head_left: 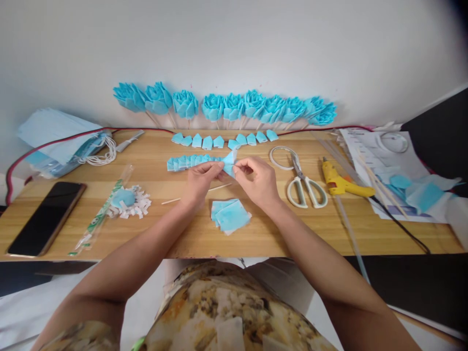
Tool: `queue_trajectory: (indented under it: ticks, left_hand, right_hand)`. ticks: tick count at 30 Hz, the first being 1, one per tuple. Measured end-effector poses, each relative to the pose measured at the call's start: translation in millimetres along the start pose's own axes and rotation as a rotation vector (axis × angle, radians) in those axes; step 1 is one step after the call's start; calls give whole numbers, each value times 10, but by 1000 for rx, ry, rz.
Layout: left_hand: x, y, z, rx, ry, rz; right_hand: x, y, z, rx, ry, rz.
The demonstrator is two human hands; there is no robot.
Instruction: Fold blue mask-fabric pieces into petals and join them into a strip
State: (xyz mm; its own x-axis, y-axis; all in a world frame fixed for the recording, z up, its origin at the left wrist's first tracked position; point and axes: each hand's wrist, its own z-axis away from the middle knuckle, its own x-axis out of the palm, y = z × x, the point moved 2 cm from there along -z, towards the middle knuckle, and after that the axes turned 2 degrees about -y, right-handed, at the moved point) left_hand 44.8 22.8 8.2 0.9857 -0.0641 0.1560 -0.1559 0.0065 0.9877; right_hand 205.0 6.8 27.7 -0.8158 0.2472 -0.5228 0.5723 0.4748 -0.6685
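Between my two hands is a small piece of blue fabric (229, 161), pinched at both sides and partly hidden by the fingers. My left hand (202, 179) grips its left side with thumb and fingertips. On the right side, my right hand (258, 180) pinches it the same way. Just behind my left hand runs a row of folded blue petals (183, 162), with another line of pointed folded petals (207, 142) farther back. Nearer to me lies a small stack of blue fabric squares (232, 216). A thin wooden stick (171, 201) lies partly beneath my left hand.
Blue fabric flowers (185, 103) on sticks lean along the wall. Scissors (303, 183), a tape roll (281, 158) and a yellow glue gun (341, 181) lie right. Leftward are a phone (47, 218), white scraps (141, 202) and stacked face masks (60, 141). A cable crosses the back.
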Motion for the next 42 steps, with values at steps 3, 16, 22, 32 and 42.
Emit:
queue_trajectory:
  ticks: [3, 16, 22, 32, 42]
  left_hand:
    - [11, 28, 18, 8, -15, -47]
    - [3, 60, 33, 18, 50, -92]
    - [12, 83, 45, 69, 41, -160]
    - [35, 87, 69, 103, 0, -179]
    - [-16, -25, -5, -23, -89, 3]
  right_hand:
    - [-6, 27, -9, 25, 1, -13]
    - [36, 189, -31, 466, -150, -558]
    - [40, 129, -24, 573, -328, -759]
    - [44, 103, -40, 506, -248, -701]
    - [31, 125, -38, 408, -253, -594]
